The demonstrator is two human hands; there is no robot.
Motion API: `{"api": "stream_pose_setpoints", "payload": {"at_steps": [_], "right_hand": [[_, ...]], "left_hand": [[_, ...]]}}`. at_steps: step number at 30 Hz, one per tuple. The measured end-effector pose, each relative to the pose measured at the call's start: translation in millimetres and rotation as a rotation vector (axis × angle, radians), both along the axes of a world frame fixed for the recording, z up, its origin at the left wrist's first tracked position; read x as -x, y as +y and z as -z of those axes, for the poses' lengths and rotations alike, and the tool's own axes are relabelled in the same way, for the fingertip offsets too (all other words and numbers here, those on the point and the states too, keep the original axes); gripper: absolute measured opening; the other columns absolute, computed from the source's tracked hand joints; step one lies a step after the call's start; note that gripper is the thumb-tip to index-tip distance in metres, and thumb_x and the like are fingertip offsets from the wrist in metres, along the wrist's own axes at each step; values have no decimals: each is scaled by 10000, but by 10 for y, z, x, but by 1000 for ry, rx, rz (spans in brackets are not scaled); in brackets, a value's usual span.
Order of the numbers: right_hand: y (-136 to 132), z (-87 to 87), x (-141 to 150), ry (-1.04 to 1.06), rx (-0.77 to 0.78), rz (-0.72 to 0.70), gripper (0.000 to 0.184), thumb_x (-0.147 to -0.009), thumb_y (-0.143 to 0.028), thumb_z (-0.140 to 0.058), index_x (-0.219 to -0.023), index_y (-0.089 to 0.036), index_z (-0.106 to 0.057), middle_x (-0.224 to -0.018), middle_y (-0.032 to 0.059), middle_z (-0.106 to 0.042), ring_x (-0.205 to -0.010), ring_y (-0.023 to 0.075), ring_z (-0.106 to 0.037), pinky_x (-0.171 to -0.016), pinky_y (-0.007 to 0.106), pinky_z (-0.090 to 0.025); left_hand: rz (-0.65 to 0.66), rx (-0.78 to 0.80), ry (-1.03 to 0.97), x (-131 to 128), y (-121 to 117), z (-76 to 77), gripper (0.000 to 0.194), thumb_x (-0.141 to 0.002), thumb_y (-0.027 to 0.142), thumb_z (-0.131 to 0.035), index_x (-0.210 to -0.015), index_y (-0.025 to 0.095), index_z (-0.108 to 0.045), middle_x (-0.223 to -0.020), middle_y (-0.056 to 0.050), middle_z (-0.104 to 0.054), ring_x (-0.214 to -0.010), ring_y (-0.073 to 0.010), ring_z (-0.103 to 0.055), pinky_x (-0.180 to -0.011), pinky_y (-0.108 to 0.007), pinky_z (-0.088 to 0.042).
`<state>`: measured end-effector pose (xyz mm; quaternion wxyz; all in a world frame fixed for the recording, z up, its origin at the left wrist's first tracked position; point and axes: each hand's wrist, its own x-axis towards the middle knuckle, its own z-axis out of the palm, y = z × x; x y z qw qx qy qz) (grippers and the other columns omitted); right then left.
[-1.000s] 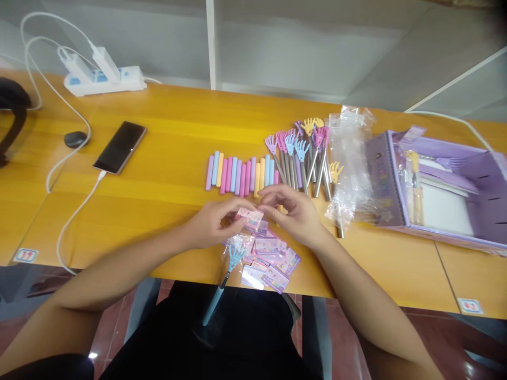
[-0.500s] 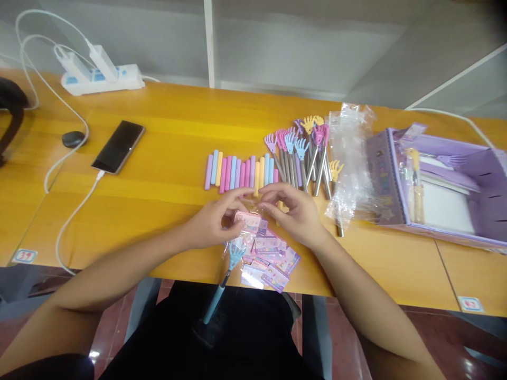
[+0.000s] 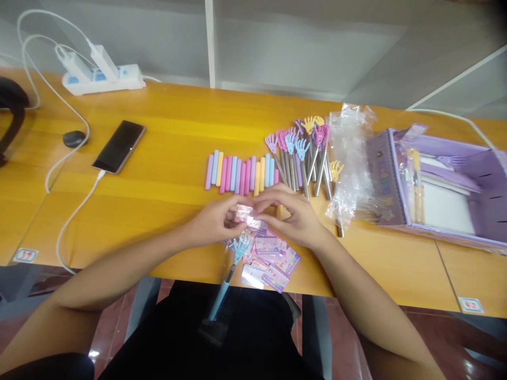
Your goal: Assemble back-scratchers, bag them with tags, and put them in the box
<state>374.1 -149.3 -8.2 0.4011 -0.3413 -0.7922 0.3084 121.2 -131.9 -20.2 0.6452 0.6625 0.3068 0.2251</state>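
Note:
My left hand (image 3: 217, 222) pinches a small pink header card (image 3: 242, 213) and the top of a clear plastic bag (image 3: 214, 331). Inside the bag hangs a blue back scratcher (image 3: 219, 301), tilted, its claw up near the card and its handle past the table edge. My right hand (image 3: 296, 215) has thumb and fingers closed at the card's right end, on the bag's top. Beneath both hands lies a loose pile of printed pink and purple cards (image 3: 273, 262). Just beyond my fingers is a row of coloured handle sleeves (image 3: 237, 174).
Several back scratchers (image 3: 303, 158) with metal rods lie past my right hand. Beside them are empty clear bags (image 3: 350, 163) and a purple box (image 3: 400, 195) holding packed items. At the left are a phone (image 3: 119, 146) on its cable and a power strip (image 3: 130, 78).
The fingers of my right hand have come left and down onto the bag's top at the card. The card has tipped and glints; the bagged back scratcher has swung slightly right.

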Motion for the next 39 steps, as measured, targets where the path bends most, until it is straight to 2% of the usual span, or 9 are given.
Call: {"api": "stream_pose_setpoints", "payload": {"at_steps": [4,9,12,16,19,23,27,34,39], "right_hand": [[4,-8,-10,0,-5,-25,416,-989,-233,-821,-1369,-349,-699,-1040,-25,-828,-1091,223,-722,-1026,423,-553],[-8,-15,-15,3,3,-38,376,-998,-268,-815,-1353,-334,-710,-987,-18,-828,-1077,235,-726,-1016,444,-558],[-23,0,21,-3,32,-55,316,-1033,-265,-767,-1336,-328,-707,-971,-10,-810,-1065,234,-724,-995,444,-564],[-41,27,80,17,33,-49,241,-1057,-251,-719,-1291,-306,-706,-978,9,-746,-935,198,-703,-877,394,-582],[-53,46,101,-7,72,4,269,-1055,-287,-722,-1320,-301,-679,-990,22,-656,-828,173,-642,-724,333,-570],[-68,76,117,-66,214,33,422,-1015,-391,-782,-1389,-285,-616,-1057,36,-627,-739,145,-595,-591,286,-516],[-87,93,134,-71,356,-46,391,-1068,-335,-682,-1434,-261,-566,-931,-5,-664,-602,112,-556,-529,267,-460],[-100,57,128,-22,487,-142,384,-1049,-262,-603,-1433,-257,-578,-1202,72,-738,-800,160,-685,-590,277,-556],[-88,38,110,-35,475,-154,453,-1004,-234,-619,-1455,-257,-591,-1213,77,-733,-837,168,-677,-609,279,-568]], "left_hand": [[12,-1,-21,-8,-18,-12,461,-952,242,-722,-1392,214,-587,-1076,-60,-758,-865,-167,-779,-710,-262,-597],[-15,-77,2,-4,-16,-50,144,-906,206,-734,-1039,190,-680,-906,1,-705,-672,-83,-644,-638,-217,-522],[-40,-144,15,17,12,-78,87,-899,215,-741,-957,184,-684,-836,14,-664,-634,-78,-572,-600,-213,-476],[-44,-118,4,41,29,-88,120,-986,297,-694,-991,187,-646,-793,25,-631,-608,-79,-556,-556,-205,-427],[-60,-61,-3,32,8,-60,152,-1023,300,-671,-1104,208,-580,-796,32,-670,-603,-85,-590,-552,-199,-429],[-41,-31,-42,16,-11,-32,347,-1030,254,-665,-1327,224,-488,-836,23,-735,-663,-106,-669,-606,-207,-488],[-16,-26,-12,26,0,-22,385,-1034,254,-660,-1375,220,-484,-885,-7,-778,-729,-129,-737,-669,-228,-551],[17,-33,-16,62,0,35,368,-1042,228,-634,-1385,222,-501,-952,-27,-803,-802,-145,-782,-729,-251,-594],[23,-37,6,59,2,0,341,-1026,218,-636,-1344,213,-513,-857,6,-762,-721,-132,-745,-690,-250,-574]]}}
